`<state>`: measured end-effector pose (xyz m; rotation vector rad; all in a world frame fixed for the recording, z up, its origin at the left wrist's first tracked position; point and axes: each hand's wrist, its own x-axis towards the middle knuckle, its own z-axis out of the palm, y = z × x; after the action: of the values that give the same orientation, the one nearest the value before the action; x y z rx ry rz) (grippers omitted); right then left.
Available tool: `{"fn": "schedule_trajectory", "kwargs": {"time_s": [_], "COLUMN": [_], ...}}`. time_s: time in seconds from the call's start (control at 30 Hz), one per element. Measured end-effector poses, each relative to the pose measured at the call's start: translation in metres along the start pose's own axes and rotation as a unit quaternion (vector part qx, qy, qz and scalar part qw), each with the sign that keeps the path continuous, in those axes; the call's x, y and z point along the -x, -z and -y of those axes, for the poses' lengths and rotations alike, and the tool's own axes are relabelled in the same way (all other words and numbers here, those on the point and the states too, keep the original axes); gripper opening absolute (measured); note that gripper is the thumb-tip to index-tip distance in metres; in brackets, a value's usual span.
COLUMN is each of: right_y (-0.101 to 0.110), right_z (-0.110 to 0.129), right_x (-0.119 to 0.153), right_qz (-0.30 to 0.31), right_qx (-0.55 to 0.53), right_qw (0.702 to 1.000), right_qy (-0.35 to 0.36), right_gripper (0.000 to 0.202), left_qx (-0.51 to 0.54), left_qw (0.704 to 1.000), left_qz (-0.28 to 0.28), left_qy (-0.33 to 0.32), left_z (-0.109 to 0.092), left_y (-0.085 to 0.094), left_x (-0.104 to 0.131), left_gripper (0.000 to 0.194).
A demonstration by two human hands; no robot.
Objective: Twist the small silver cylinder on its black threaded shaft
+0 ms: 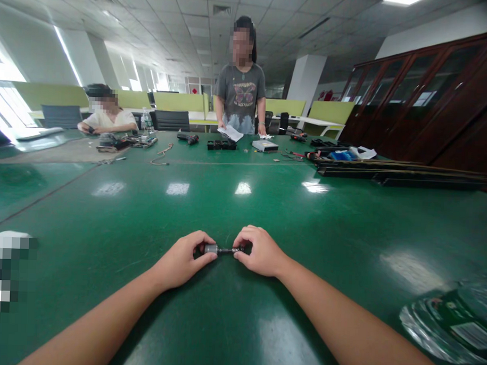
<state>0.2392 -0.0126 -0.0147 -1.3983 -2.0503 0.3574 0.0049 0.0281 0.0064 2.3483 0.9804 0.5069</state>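
Over the green tabletop, my left hand (185,259) pinches a short grey metal cylinder (211,249) between thumb and fingers. A thin dark rod, which looks like a drill bit (226,251), runs rightward from the cylinder in line with it. My right hand (260,251) grips the rod's far end, where spiral-like ridges show by the fingertips. Both hands are closed, and the piece lies level between them, low at the middle of the view. The cylinder's left end and the rod's right tip are partly hidden by my fingers.
At right front stands a large clear water bottle (450,323). Across the green table (146,211) lie a power drill (188,138), a black case (221,144), a white box (265,146) and long dark strips (387,171). One person (241,92) stands opposite; another (110,116) sits left.
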Motion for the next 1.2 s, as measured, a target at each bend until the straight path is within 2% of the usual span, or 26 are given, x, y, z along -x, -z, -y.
{"fn": "schedule_trajectory", "kwargs": {"time_s": [0.2,0.63,0.9,1.2], "right_y": [0.004,-0.002,-0.008,-0.01], "right_z": [-0.009,-0.001,0.01,0.009], "right_x": [-0.001,-0.002,-0.001,-0.001], "right_qz": [-0.021,0.003,0.013,0.022], "right_qx": [-0.001,-0.018,-0.107,-0.059], "right_qw": [0.999,1.0,0.994,0.996], "right_qy": [-0.031,0.019,0.01,0.056], "right_gripper": [0.007,0.008,0.027,0.017], "left_qx": [-0.002,-0.001,0.006,0.014], "left_qw": [1.0,1.0,1.0,1.0], "left_qz": [-0.008,-0.003,-0.007,-0.003], "left_qy": [0.006,0.003,-0.014,-0.012], "left_z": [0.001,0.002,0.003,0.002], "left_y": [0.0,0.001,0.0,0.0], "left_x": [0.0,0.0,0.0,-0.001], "left_gripper": [0.02,0.02,0.019,0.022]}}
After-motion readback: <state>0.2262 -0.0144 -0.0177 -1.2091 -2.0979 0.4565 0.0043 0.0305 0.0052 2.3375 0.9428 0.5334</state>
